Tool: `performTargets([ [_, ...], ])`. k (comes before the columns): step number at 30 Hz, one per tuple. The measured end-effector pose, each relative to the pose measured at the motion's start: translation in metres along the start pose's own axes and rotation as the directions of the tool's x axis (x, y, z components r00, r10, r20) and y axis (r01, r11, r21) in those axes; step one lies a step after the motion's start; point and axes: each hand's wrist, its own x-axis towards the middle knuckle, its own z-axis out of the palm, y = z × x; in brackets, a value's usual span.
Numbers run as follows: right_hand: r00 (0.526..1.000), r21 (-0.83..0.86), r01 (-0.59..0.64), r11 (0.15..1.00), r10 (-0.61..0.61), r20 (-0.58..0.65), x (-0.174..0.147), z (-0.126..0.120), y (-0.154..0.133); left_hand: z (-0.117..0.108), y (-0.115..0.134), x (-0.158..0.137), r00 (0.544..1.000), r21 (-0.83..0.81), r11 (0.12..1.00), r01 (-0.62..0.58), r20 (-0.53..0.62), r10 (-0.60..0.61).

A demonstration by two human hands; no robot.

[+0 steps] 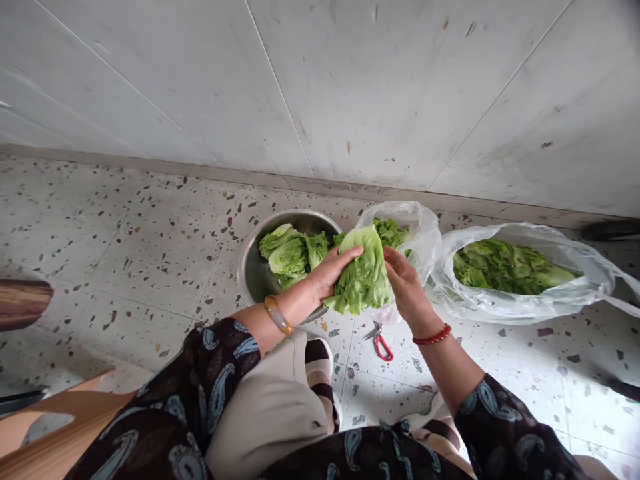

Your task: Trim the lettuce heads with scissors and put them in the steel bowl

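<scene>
Just around the held lettuce (363, 277): bowl (247, 270), bag (425, 230), scissors (384, 349).

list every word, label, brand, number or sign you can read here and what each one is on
None: no text can be read anywhere in this view.
Metal basin, middle plastic bag, right plastic bag, scissors: no legible lettering.
Wall: marks and stains, no writing.
Left sleeve: paisley pattern, not letters.
</scene>
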Motion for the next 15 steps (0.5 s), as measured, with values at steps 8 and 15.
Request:
performTargets([
  [8,0.934,-0.406,0.356,0.842,-0.328,0.141,-0.031,0.033,-0.015,-0.007,0.028,0.002,0.932,-0.057,0.979,-0.194,-0.323,0.165],
  [15,0.757,-0.658,0.609,0.444,-0.572,0.315,-0.045,0.062,-0.008,-0.002,0.027,-0.002,0.889,-0.049,0.961,-0.272,-0.395,0.231],
])
